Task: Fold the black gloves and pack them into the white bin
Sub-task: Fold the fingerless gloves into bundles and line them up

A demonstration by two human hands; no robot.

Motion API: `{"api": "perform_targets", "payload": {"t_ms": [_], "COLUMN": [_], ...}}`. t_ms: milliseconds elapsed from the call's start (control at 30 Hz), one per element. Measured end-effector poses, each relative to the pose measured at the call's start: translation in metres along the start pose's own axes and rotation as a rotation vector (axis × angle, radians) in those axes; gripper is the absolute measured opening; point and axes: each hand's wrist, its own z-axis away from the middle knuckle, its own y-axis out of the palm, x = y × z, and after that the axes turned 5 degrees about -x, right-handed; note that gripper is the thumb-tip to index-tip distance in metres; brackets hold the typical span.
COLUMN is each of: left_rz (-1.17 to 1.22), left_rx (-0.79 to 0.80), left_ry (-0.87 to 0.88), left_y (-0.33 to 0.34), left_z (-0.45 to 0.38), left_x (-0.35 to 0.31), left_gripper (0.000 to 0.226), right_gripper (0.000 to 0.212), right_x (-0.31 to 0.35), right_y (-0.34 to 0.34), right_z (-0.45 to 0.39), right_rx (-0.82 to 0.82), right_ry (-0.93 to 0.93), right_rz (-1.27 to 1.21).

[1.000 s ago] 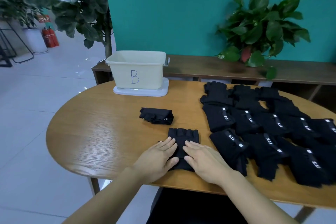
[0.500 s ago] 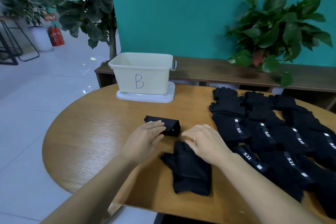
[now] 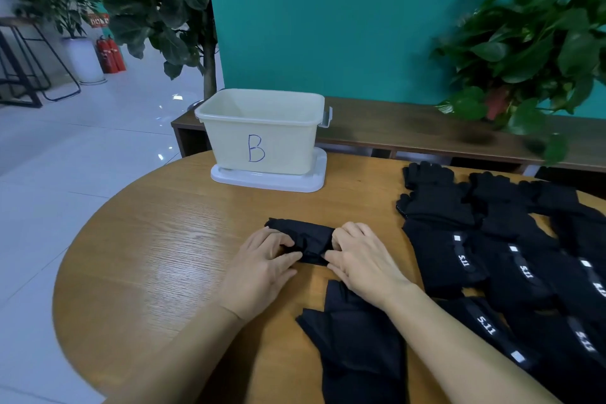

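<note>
While a folded black glove (image 3: pixel 303 241) is lying at the centre of the frame on the round wooden worktop (image 3: pixel 157 256), a person's left hand (image 3: pixel 262 267) and right hand (image 3: pixel 364 261) are gripping its two ends, fingers curled around the fabric. Another glove (image 3: pixel 360 348) is lying flat just below the right wrist. More black gloves (image 3: pixel 511 259) are overlapping in rows at right. The white bin (image 3: pixel 262 131), marked "B", is standing on its lid (image 3: pixel 269 179) at upper centre.
</note>
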Motion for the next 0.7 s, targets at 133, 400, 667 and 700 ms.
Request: {"api": "perform_targets", "payload": {"t_ms": [133,400,667,700], "left_rz": [-0.005,-0.022,0.478,0.625], "left_rx": [-0.005,-0.051,-0.019,-0.001], "left_ry": [-0.029,-0.041,-0.406,-0.484], "left_y": [0.006,-0.003,-0.076,-0.088], "left_z": [-0.007,-0.028,-0.082,-0.088], "left_x": [0.002,-0.001,-0.028,-0.036], "left_gripper": [0.033,0.036,0.015,0.016], "right_gripper": [0.012,0.021,0.016,0.015], "right_x": [-0.002,-0.004,-0.011,-0.010], "right_y": [0.008,-0.012,-0.090,-0.104], "right_z": [0.001,-0.006,-0.028,-0.029], "right_rx": [-0.034,-0.057,-0.078,-0.108], "right_ry": [0.047,0.256,0.478,0.507], "right_rz": [-0.122,-0.302,-0.692,-0.800]}}
